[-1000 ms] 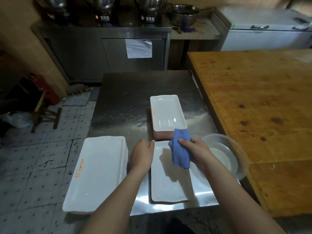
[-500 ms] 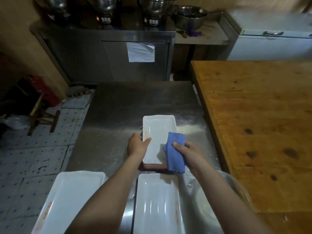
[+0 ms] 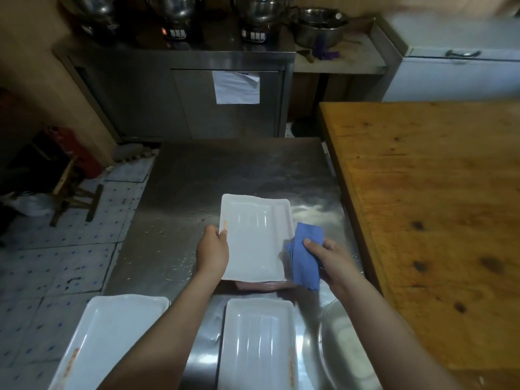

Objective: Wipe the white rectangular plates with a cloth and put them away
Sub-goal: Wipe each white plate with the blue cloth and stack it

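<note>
My left hand (image 3: 211, 250) grips the left edge of a white rectangular plate (image 3: 253, 237), lifted and skewed over the stack of plates (image 3: 284, 220) under it on the steel table (image 3: 225, 170). My right hand (image 3: 329, 263) holds a folded blue cloth (image 3: 305, 257) at the plate's right edge. Another white plate (image 3: 257, 344) lies near me in the middle. A stack of white plates (image 3: 109, 336) sits at the lower left, past the table's left edge.
A clear glass bowl (image 3: 334, 342) sits at the lower right of the steel table. A large wooden table (image 3: 430, 192) adjoins on the right. A steel counter (image 3: 180, 88) with pots stands at the back. Tiled floor and a wooden stool (image 3: 73, 192) lie to the left.
My left hand has gone from the near plate to the far stack and lifted its top plate leftward. The right hand with the cloth moved to the stack's right side.
</note>
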A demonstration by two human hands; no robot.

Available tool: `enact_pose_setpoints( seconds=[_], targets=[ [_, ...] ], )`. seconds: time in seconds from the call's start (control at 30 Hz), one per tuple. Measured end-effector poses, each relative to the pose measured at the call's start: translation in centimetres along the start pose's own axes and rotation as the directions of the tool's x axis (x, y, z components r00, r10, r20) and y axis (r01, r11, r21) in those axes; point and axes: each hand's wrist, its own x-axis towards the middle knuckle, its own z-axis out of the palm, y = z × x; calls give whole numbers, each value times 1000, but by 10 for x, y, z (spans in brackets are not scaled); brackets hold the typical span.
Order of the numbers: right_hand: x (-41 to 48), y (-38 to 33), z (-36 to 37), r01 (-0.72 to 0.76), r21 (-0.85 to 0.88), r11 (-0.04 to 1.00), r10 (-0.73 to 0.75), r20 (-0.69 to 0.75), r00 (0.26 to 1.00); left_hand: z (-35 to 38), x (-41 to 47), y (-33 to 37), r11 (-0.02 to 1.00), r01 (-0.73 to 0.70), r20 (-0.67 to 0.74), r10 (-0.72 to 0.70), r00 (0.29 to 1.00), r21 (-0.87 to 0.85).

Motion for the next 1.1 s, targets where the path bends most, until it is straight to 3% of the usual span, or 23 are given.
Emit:
enact_pose_setpoints(
  seconds=[0.3,0.47,0.67,0.87,1.1],
  targets=[
    [-28,-25,-5,118,8,993,-118,16,993,-25,-23,-7,975,64,48,-55,997,-215],
    [-49,-33,-12,170,55,984,-170,-15,985,-32,-49,10,939,26,48,-11,999,-343],
    [-78,-34,-31,216,125,968,-207,-81,975,-21,-92,48,900,-149,67,193,979,-410],
    [-107,-36,-67,291,194,937,-243,-237,941,3,-134,79,828,-339,187,457,870,-448],
    [-124,-33,-93,320,204,925,-248,-314,916,24,-158,91,805,-399,242,533,811,-439]
  ],
)
